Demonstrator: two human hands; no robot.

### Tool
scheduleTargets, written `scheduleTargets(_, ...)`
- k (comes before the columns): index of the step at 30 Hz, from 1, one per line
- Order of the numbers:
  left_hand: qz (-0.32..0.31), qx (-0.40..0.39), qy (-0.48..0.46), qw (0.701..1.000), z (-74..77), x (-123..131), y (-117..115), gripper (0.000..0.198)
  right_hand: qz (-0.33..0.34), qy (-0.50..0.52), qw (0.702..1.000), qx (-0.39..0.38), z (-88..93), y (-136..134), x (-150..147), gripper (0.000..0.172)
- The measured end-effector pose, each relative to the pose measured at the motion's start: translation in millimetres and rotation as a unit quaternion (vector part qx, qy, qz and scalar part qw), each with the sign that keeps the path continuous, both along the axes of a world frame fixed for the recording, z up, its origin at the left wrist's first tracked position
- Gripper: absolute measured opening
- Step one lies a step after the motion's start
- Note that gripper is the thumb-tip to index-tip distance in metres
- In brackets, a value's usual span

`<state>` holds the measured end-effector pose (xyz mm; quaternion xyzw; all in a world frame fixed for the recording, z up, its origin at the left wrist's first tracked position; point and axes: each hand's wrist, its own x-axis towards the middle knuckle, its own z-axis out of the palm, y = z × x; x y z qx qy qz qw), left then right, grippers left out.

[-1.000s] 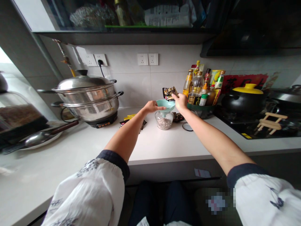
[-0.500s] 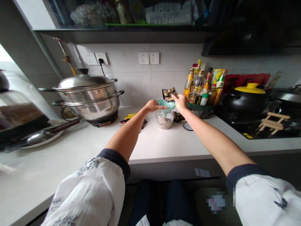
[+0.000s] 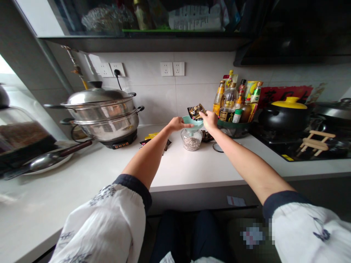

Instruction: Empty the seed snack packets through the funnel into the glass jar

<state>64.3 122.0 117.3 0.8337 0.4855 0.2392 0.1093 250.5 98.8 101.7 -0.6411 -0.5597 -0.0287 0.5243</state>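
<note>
A clear glass jar (image 3: 191,141), partly filled with small pale-and-dark seeds or grains, stands on the counter. In its mouth sits a light green funnel (image 3: 194,123). My left hand (image 3: 178,124) is closed on the funnel's left rim, thumb along the near side. Above the funnel my right hand (image 3: 210,119) pinches a small black-and-gold packet (image 3: 195,111), tilted over the bowl of the funnel. Whether anything is pouring from it is too small to tell. More dark packets (image 3: 207,136) lie behind the jar on the right. A round, dark-rimmed lid (image 3: 218,147) lies nearby.
Left on the counter are a two-tier steel steamer (image 3: 105,113) on a hot plate and a pan (image 3: 49,159). Dark and yellow packets (image 3: 150,138) lie near my left forearm. On the right are seasoning bottles (image 3: 230,100) and a black pot (image 3: 283,115) on the stove.
The packet in my right hand has tipped slightly and shifted a little left. My left hand keeps its hold on the funnel. The whole view has moved slightly.
</note>
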Motion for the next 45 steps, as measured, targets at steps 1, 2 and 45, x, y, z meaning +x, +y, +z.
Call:
scheduleTargets(1, -0.001, 0.0, 0.0, 1.0, -0.1, 0.0, 0.4, 0.056, -0.003, 0.002, 1.0, 0.002, 0.3, -0.3, -0.3, 0.034)
scheduleTargets(2, 0.0, 0.0, 0.002, 1.0, -0.3, 0.0, 0.8, 0.057, -0.004, 0.003, 1.0, 0.003, 0.5, -0.6, -0.4, 0.034)
scheduleTargets(45, 0.0, 0.002, 0.012, 1.0, -0.7, -0.6, 1.6, 0.059, -0.019, -0.02, 0.999, -0.032, -3.4, -0.5, 0.7, 0.031)
